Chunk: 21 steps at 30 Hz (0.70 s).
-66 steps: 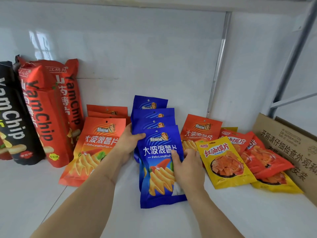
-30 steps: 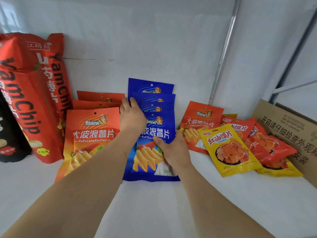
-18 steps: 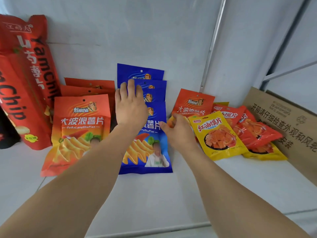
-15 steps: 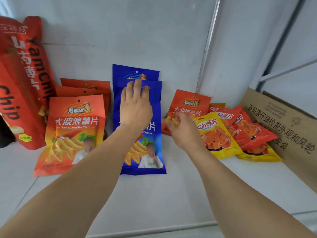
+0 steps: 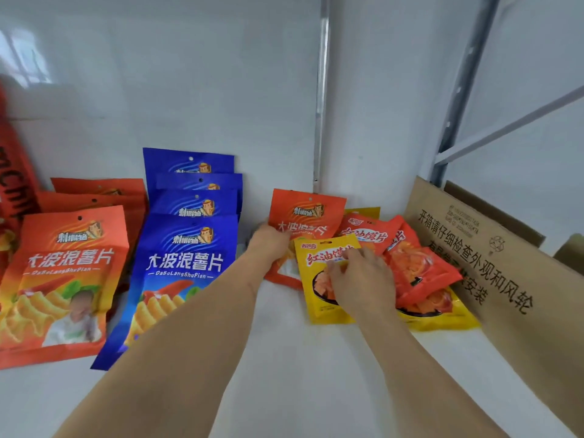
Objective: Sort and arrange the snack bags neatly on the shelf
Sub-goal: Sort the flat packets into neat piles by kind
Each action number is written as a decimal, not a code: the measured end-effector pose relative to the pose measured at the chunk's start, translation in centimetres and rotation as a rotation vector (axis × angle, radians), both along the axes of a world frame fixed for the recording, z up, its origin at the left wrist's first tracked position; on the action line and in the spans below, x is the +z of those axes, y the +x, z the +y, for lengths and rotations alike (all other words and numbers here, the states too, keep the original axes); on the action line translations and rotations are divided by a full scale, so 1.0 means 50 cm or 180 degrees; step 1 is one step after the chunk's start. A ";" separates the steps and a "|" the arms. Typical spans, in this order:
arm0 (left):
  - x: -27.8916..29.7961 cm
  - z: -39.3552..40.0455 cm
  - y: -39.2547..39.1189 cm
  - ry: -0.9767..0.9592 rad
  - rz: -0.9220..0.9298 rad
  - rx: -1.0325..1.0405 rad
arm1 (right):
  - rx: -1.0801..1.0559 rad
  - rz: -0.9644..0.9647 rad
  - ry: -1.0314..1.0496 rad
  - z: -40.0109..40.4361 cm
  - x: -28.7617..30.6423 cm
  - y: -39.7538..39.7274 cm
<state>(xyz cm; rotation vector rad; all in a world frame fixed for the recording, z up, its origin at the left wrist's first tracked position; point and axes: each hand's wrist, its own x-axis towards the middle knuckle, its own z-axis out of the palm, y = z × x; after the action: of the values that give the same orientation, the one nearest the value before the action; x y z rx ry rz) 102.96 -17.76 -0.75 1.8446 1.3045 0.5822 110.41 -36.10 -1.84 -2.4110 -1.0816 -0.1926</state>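
Left hand (image 5: 272, 245) fingers grip orange bag (image 5: 308, 213) (right hand (image 5: 360, 279) fingers spread on yellow bag (image 5: 319, 263))

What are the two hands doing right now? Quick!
Left hand: grips the left edge of the lone orange chip bag.
Right hand: rests on the front yellow bag; whether it grips cannot be told.

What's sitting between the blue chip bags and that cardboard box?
In the head view: a lone orange bag, yellow and red bags, with both hands on them.
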 end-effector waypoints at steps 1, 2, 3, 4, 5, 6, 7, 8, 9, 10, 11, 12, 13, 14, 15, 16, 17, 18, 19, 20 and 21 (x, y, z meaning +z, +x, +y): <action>-0.004 0.004 0.008 -0.0045 0.0075 0.0187 | -0.0010 -0.0006 0.0031 -0.002 -0.005 0.004; -0.006 0.011 0.017 -0.0067 0.0126 0.0349 | -0.0020 0.0013 0.0070 -0.003 -0.008 0.008; -0.003 0.013 0.025 -0.0074 0.0122 0.0458 | -0.0035 0.0058 0.0107 -0.002 -0.009 0.012; -0.003 0.017 0.034 -0.0086 0.0096 0.0542 | -0.0053 0.0107 0.0137 -0.002 -0.012 0.015; 0.001 0.020 0.039 -0.0127 0.0018 0.0586 | -0.0066 0.0119 0.0171 -0.001 -0.014 0.016; 0.006 0.020 0.041 -0.0198 -0.0112 0.0611 | -0.0072 0.0108 0.0212 -0.001 -0.018 0.016; 0.009 0.019 0.045 -0.0293 -0.0260 0.0601 | -0.0079 0.0114 0.0256 -0.003 -0.023 0.018; 0.013 0.017 0.049 -0.0320 -0.0397 0.0582 | -0.0087 0.0130 0.0297 -0.004 -0.025 0.020; 0.018 0.013 0.050 -0.0294 -0.0456 0.0531 | -0.0093 0.0145 0.0326 -0.005 -0.027 0.022; 0.026 0.005 0.049 -0.0228 -0.0403 0.0454 | -0.0101 0.0156 0.0341 -0.005 -0.027 0.023; 0.036 -0.004 0.047 -0.0147 -0.0299 0.0377 | -0.0106 0.0163 0.0347 -0.005 -0.026 0.024; 0.046 -0.012 0.045 -0.0032 -0.0209 0.0332 | -0.0105 0.0175 0.0350 -0.004 -0.024 0.025; 0.056 -0.019 0.042 0.0093 -0.0141 0.0328 | -0.0099 0.0192 0.0357 -0.004 -0.022 0.026; 0.065 -0.025 0.037 0.0194 -0.0128 0.0346 | -0.0089 0.0216 0.0369 -0.005 -0.021 0.027; 0.072 -0.029 0.031 0.0256 -0.0252 0.0336 | -0.0074 0.0243 0.0383 -0.006 -0.019 0.028; 0.081 -0.032 0.022 0.0277 -0.0401 0.0342 | -0.0055 0.0269 0.0398 -0.007 -0.017 0.029; 0.088 -0.037 0.011 0.0285 -0.0539 0.0391 | -0.0034 0.0286 0.0408 -0.009 -0.016 0.030; 0.095 -0.040 0.000 0.0317 -0.0589 0.0442 | -0.0016 0.0291 0.0415 -0.009 -0.014 0.031; 0.102 -0.043 -0.012 0.0362 -0.0640 0.0512 | 0.0000 0.0288 0.0422 -0.009 -0.011 0.031; 0.110 -0.045 -0.023 0.0406 -0.0690 0.0559 | 0.0014 0.0286 0.0430 -0.007 -0.008 0.032; 0.120 -0.052 -0.036 0.0493 -0.0707 0.0643 | 0.0031 0.0285 0.0434 -0.006 -0.004 0.032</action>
<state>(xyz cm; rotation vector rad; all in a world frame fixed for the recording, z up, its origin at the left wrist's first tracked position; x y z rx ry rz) 101.18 -20.35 5.26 1.7222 1.3337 0.9915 112.02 -36.39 -2.05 -2.2706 -1.0066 -0.1488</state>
